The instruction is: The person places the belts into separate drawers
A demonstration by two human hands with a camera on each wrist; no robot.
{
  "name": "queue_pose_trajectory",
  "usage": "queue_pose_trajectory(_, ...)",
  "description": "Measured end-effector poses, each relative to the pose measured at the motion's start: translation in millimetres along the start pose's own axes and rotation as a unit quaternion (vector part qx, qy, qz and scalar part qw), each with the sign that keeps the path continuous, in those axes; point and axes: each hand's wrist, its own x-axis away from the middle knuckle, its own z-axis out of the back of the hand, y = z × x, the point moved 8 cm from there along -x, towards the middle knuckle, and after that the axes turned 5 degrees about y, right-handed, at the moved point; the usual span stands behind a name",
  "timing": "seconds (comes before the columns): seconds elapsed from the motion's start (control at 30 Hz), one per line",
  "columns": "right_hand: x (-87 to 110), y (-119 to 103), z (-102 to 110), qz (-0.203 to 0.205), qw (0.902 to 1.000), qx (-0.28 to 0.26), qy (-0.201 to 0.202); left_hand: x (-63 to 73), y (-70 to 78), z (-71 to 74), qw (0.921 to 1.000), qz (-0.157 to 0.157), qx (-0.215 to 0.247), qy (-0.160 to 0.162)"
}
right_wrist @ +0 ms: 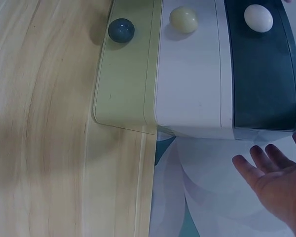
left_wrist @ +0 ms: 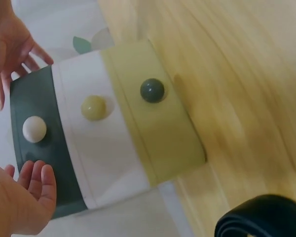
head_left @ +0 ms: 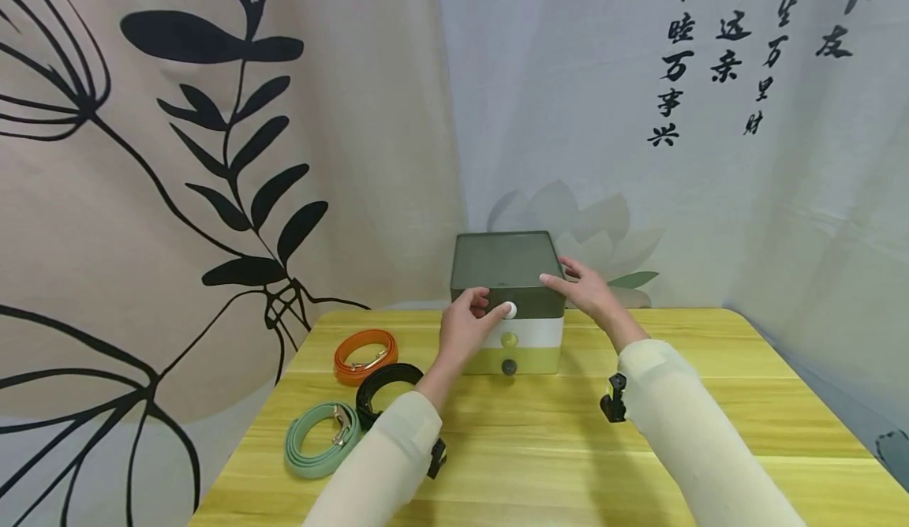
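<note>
A small three-drawer box [head_left: 507,259] stands at the far edge of the table, with a dark green top drawer [left_wrist: 44,98], a white middle drawer [left_wrist: 89,148] and a yellow-green bottom drawer [left_wrist: 133,118]. Each drawer front has a round knob; the top one is a white knob [left_wrist: 34,129]. In front of the top drawer is my left hand [head_left: 465,330], its fingers loosely bent and its thumb near the white knob, holding nothing. My right hand [head_left: 591,294] is at the box's upper right side with fingers extended; whether they touch it I cannot tell.
On the table's left lie three coiled straps: an orange strap [head_left: 345,349] and a green strap [head_left: 305,464], both with metal clasps, and a black strap [head_left: 365,401] partly behind my left forearm. A printed cloth [head_left: 398,117] hangs behind the wooden table [head_left: 525,448].
</note>
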Motion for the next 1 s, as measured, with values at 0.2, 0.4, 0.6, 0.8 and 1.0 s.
queue_pose_trajectory(0.2, -1.0, 3, -2, 0.002, 1.0000, -0.007, 0.003, 3.5, -6.2, -9.2, 0.9999, 0.002, 0.006, 0.010)
queue_pose_trajectory(0.4, -1.8, 9, -4, -0.005, 0.9997, -0.026, 0.004, 4.3, -13.1, -16.9, 0.9994, 0.009, 0.007, 0.033)
queue_pose_trajectory(0.6, -2.6, 15, -9, -0.013, 0.9980, -0.061, -0.001, 3.3, -19.8, -22.5, 0.9979, -0.001, 0.018, 0.063)
queue_pose_trajectory(0.8, -3.7, 20, -13, -0.020, 0.9954, -0.094, 0.001, 4.0, -21.8, -26.7, 0.9955, -0.015, 0.021, 0.091)
queue_pose_trajectory(1.0, -2.8, 21, -15, -0.023, 0.9924, -0.121, 0.001, 4.1, -21.3, -30.5, 0.9941, -0.018, 0.028, 0.104)
